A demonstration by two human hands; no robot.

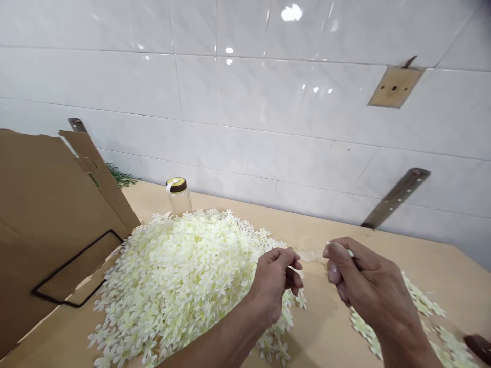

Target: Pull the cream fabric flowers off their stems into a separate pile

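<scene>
A large heap of small white-yellow artificial flowers (199, 266) covers the tabletop at the left and centre. My left hand (274, 281) is over the heap's right edge, its thumb and forefinger pinched together; what they hold is too small to make out. To the right, my right hand (364, 283) is closed, thumb pressed on the curled forefinger. White bits like a flower's petals peek out of its grip. Between the hands a faint see-through shape (309, 251) shows, too blurred to name. More flowers (366, 332) lie beneath and beside my right forearm.
A clear jar (180, 199) with a brown and yellow lid stands behind the heap. Cardboard (49, 214) with a black wire frame (72, 250) rises at left, near green foliage (120, 175). A metal bracket (397, 198) leans by the tiled wall (249, 102). A dark object (479, 347) lies lower right.
</scene>
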